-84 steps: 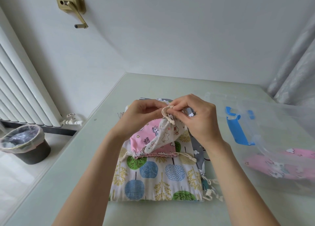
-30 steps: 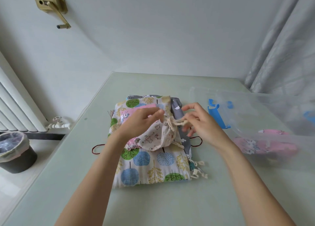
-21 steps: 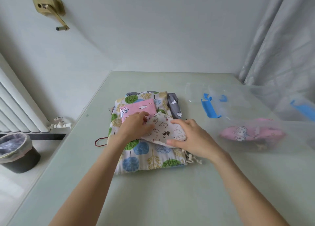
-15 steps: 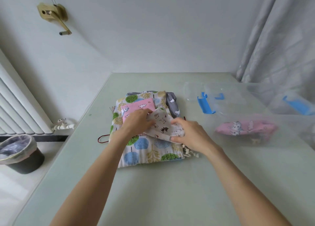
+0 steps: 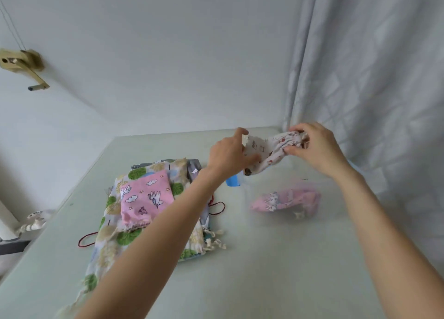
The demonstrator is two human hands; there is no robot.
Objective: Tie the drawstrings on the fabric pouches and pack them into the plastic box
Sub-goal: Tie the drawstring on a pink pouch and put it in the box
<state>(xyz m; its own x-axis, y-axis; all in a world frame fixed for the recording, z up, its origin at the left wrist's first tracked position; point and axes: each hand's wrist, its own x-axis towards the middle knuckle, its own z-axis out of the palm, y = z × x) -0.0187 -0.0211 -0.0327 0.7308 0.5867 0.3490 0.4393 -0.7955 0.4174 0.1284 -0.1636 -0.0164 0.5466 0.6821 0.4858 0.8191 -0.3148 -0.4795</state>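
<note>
Head view: I am seeing both hands holding the small cream printed fabric pouch (image 5: 269, 151) in the air at upper right of centre. The left hand (image 5: 229, 154) is gripping one end, the right hand (image 5: 312, 145) pinching the gathered end. Below it, the clear plastic box (image 5: 336, 208) is holding a pink pouch (image 5: 286, 200).

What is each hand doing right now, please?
Left hand: pinching one end of the white printed pouch.
Right hand: gripping the bunched other end of the same pouch, held above the plastic box.
</note>
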